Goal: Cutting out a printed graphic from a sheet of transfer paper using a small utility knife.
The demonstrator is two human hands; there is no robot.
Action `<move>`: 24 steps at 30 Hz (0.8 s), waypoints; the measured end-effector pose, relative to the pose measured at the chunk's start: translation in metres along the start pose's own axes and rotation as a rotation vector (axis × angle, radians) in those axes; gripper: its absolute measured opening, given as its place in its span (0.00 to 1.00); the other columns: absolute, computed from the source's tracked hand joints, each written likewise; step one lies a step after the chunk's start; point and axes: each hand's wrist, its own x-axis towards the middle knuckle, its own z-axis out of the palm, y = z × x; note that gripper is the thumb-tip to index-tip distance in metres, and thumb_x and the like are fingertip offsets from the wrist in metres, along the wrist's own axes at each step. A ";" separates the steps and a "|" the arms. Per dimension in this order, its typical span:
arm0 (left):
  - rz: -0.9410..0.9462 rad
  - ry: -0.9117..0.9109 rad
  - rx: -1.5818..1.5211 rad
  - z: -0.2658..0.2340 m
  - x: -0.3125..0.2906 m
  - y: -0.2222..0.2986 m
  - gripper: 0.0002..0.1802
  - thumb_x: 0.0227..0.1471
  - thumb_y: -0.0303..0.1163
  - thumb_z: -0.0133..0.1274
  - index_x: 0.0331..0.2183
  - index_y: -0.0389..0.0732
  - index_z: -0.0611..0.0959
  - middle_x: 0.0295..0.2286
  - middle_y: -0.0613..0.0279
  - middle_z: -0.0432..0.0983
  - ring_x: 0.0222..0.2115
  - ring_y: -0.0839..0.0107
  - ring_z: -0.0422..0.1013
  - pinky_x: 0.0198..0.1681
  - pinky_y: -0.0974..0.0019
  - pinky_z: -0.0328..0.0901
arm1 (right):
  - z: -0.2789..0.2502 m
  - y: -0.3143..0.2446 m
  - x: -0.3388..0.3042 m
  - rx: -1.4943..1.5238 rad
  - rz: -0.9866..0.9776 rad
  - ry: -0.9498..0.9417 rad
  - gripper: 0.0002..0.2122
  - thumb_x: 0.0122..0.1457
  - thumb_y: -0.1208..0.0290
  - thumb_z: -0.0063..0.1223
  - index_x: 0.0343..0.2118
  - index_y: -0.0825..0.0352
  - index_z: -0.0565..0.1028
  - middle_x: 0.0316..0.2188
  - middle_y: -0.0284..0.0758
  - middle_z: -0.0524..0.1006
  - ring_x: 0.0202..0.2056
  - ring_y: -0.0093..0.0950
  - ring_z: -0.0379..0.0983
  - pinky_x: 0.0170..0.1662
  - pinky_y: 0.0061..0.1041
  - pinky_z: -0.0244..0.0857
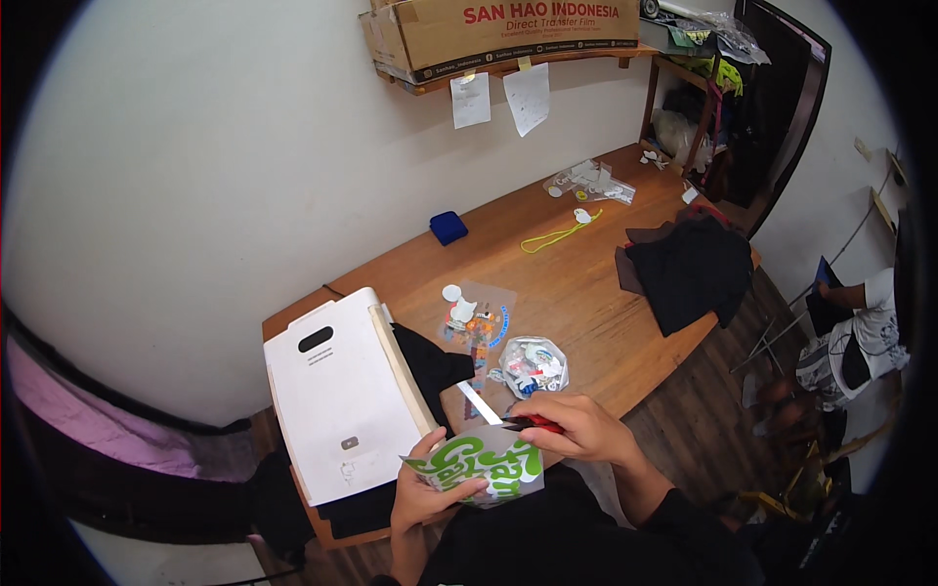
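Note:
Low in the middle, my left hand [422, 496] grips a transparent film sheet [516, 467] printed with bright green lettering, thumb on top of it. My right hand [589, 432] is closed round red-handled scissors [540, 423], whose blades meet the sheet's upper edge. A narrow pale strip [477, 401] sticks out from that edge beside the blades. Just beyond my hands sits a plastic-lined bowl [561, 357] holding scraps. Left of it, transparent film with small coloured prints [486, 322] and white cut pieces [463, 311] lie on the wooden table [586, 298].
A large white machine [337, 391] with black cloth [427, 361] occupies the left. Dark folded garments [692, 269] lie at right. Farther back are a blue item [448, 228], yellow cord [552, 237] and bagged pieces [591, 181]. A shelf holds a cardboard box [508, 39]. Another person [865, 332] sits at right.

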 end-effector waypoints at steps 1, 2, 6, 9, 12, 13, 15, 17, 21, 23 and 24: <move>-0.004 0.004 -0.005 0.000 0.000 0.000 0.42 0.35 0.15 0.63 0.52 0.32 0.60 0.39 0.46 0.71 0.39 0.60 0.72 0.41 0.61 0.71 | 0.000 0.000 0.000 0.000 0.000 0.000 0.12 0.53 0.70 0.54 0.38 0.71 0.72 0.26 0.40 0.75 0.26 0.33 0.73 0.29 0.26 0.65; -0.004 0.004 -0.005 0.000 0.000 0.000 0.42 0.35 0.15 0.63 0.52 0.32 0.60 0.39 0.46 0.71 0.39 0.60 0.72 0.41 0.61 0.71 | 0.000 0.000 0.000 -0.006 0.002 -0.003 0.12 0.53 0.70 0.54 0.38 0.71 0.72 0.26 0.40 0.75 0.26 0.33 0.73 0.29 0.26 0.65; -0.008 0.009 0.029 -0.001 -0.001 -0.001 0.42 0.34 0.15 0.63 0.52 0.32 0.60 0.39 0.46 0.71 0.40 0.61 0.72 0.41 0.61 0.71 | 0.000 0.001 0.000 -0.013 0.003 -0.012 0.12 0.53 0.70 0.54 0.38 0.71 0.72 0.26 0.40 0.75 0.26 0.33 0.73 0.29 0.26 0.65; -0.011 0.011 0.018 -0.001 -0.001 -0.001 0.42 0.34 0.15 0.63 0.51 0.31 0.60 0.39 0.46 0.71 0.40 0.61 0.72 0.41 0.61 0.71 | 0.000 0.002 0.000 -0.005 -0.010 0.001 0.12 0.53 0.70 0.54 0.38 0.71 0.72 0.25 0.40 0.74 0.25 0.33 0.73 0.29 0.26 0.65; -0.005 0.009 0.005 0.000 0.000 0.000 0.42 0.34 0.15 0.63 0.51 0.31 0.60 0.39 0.46 0.71 0.40 0.61 0.72 0.41 0.61 0.71 | 0.000 0.002 0.000 -0.004 -0.018 0.000 0.12 0.53 0.70 0.54 0.37 0.71 0.72 0.25 0.40 0.74 0.25 0.33 0.73 0.28 0.26 0.65; -0.005 0.011 0.004 0.000 0.000 0.000 0.42 0.34 0.15 0.63 0.51 0.31 0.61 0.39 0.46 0.71 0.40 0.61 0.72 0.41 0.61 0.71 | 0.000 0.002 0.000 -0.004 -0.018 0.000 0.12 0.53 0.70 0.54 0.37 0.71 0.72 0.25 0.40 0.74 0.25 0.33 0.73 0.28 0.26 0.65; -0.005 0.004 0.014 -0.001 0.000 -0.001 0.41 0.34 0.15 0.63 0.51 0.32 0.61 0.39 0.46 0.71 0.40 0.61 0.72 0.42 0.61 0.71 | -0.001 0.001 0.000 -0.006 -0.027 -0.009 0.12 0.53 0.70 0.55 0.37 0.71 0.72 0.25 0.40 0.74 0.25 0.33 0.73 0.28 0.26 0.65; -0.005 -0.002 0.025 -0.003 0.000 -0.002 0.41 0.34 0.15 0.63 0.51 0.32 0.61 0.39 0.46 0.71 0.40 0.61 0.72 0.42 0.61 0.71 | -0.001 0.001 0.000 -0.015 -0.028 -0.014 0.12 0.53 0.70 0.55 0.37 0.71 0.72 0.25 0.40 0.74 0.25 0.33 0.73 0.28 0.26 0.65; -0.013 -0.008 0.009 -0.003 0.000 -0.002 0.41 0.34 0.15 0.63 0.51 0.32 0.62 0.39 0.46 0.71 0.40 0.62 0.72 0.41 0.62 0.71 | -0.002 0.000 0.001 -0.005 -0.022 -0.018 0.12 0.53 0.69 0.54 0.37 0.71 0.72 0.25 0.39 0.74 0.25 0.33 0.73 0.28 0.26 0.64; -0.016 -0.007 0.005 -0.002 0.000 -0.001 0.41 0.34 0.15 0.63 0.51 0.32 0.62 0.39 0.46 0.71 0.40 0.61 0.72 0.41 0.62 0.71 | -0.001 0.001 0.000 -0.003 -0.004 -0.015 0.12 0.53 0.69 0.54 0.37 0.71 0.72 0.25 0.39 0.74 0.25 0.33 0.73 0.28 0.26 0.64; -0.019 -0.001 -0.001 -0.002 0.000 -0.001 0.41 0.34 0.15 0.63 0.51 0.32 0.62 0.39 0.46 0.71 0.40 0.61 0.72 0.41 0.62 0.71 | 0.000 0.002 0.000 -0.001 0.013 -0.013 0.12 0.53 0.69 0.54 0.37 0.71 0.72 0.25 0.39 0.74 0.25 0.33 0.73 0.28 0.26 0.64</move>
